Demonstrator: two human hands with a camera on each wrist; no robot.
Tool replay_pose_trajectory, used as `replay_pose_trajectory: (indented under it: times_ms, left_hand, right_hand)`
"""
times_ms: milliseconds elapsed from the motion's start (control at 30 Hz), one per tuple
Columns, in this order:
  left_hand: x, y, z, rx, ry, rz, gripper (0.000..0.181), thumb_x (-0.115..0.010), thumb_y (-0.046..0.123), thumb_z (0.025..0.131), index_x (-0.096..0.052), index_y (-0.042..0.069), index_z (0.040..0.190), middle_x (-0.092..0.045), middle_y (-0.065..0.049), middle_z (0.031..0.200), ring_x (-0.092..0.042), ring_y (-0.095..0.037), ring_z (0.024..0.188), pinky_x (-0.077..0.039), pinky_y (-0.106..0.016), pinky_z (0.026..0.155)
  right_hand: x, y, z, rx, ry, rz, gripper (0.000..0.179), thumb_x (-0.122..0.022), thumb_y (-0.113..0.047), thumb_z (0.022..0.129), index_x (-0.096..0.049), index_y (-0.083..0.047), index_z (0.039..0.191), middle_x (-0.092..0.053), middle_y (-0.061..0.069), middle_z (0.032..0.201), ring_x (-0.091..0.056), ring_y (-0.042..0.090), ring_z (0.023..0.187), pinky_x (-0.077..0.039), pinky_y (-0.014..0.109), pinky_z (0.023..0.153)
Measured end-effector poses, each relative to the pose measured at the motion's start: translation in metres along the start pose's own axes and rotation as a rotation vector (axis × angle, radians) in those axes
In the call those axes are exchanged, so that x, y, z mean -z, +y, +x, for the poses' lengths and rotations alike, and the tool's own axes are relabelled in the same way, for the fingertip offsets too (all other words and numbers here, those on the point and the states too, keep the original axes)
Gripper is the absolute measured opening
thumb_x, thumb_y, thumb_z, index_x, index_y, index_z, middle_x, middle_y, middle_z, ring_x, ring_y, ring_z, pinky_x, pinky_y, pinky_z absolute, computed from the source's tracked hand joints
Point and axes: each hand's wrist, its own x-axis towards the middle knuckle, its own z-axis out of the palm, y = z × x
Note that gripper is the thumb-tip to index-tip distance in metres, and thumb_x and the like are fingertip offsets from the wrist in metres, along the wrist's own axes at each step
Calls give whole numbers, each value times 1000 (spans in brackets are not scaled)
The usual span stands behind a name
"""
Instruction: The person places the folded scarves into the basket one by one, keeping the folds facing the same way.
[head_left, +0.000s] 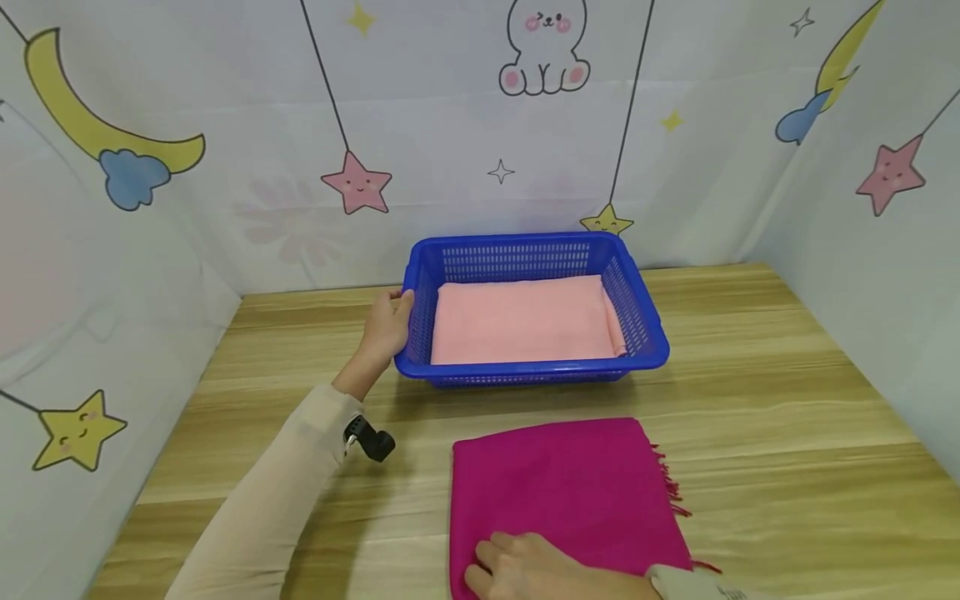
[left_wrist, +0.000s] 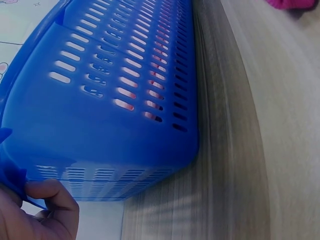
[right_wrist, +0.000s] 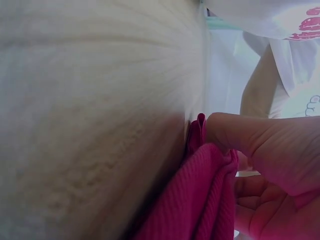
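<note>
A blue plastic basket (head_left: 532, 367) with slotted walls stands at the back of the table, holding a folded light pink cloth (head_left: 521, 321). At its left end my left hand (head_left: 386, 327) grips the rim, fingers curled over the edge; the left wrist view shows the thumb and a finger of this hand (left_wrist: 52, 212) at the basket's corner. In front of the basket lies a folded magenta scarf (head_left: 562, 475) with red fringe along its right side. My right hand (head_left: 528, 571) is at the scarf's near edge. In the right wrist view, its thumb and fingers pinch layers of the scarf (right_wrist: 192, 192).
A wood-grain table (head_left: 765, 400) runs beneath everything, with bare surface to either side of the scarf. White curtains (head_left: 457, 108) printed with stars and moons hang behind the basket and along both sides. A black wrist strap (head_left: 370, 437) is on the left forearm.
</note>
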Motion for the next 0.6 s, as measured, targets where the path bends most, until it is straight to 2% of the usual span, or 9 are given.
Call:
replay_pose_trajectory:
  times_ms: [133,333,467,600]
  left_hand:
    - [0,0,1,-5,3,1,55,-33,30,110,-35,-12,144,-56,-33,128,-61,-41,113,-53,-48,93]
    - [1,-1,1,6,0,-13,54,-35,30,110,-36,-12,144,-57,-33,127,-61,-41,113,-53,-47,93]
    - [2,-1,1,24,-8,-31,54,-37,30,109,-36,-11,144,-55,-32,130,-59,-41,116,-50,-48,97]
    - [3,0,0,36,-16,-55,54,-38,31,109,-36,-10,144,-54,-32,132,-57,-41,119,-49,-48,98]
  right_hand:
    - [-3,0,-2,4,50,-29,20,-65,-32,94,-66,-15,84,-49,-8,72,-24,1,60,-22,6,48]
    - [-6,-2,-6,20,136,-126,21,-64,-29,93,-59,-17,75,-44,-9,70,-20,3,60,-14,7,48]
    - [-5,-1,-7,21,122,-131,18,-66,-27,92,-60,-17,77,-47,-9,72,-23,3,60,-18,6,48]
    - [-1,2,-8,22,60,-46,16,-65,-27,94,-66,-14,84,-56,-7,78,-32,0,63,-29,3,52]
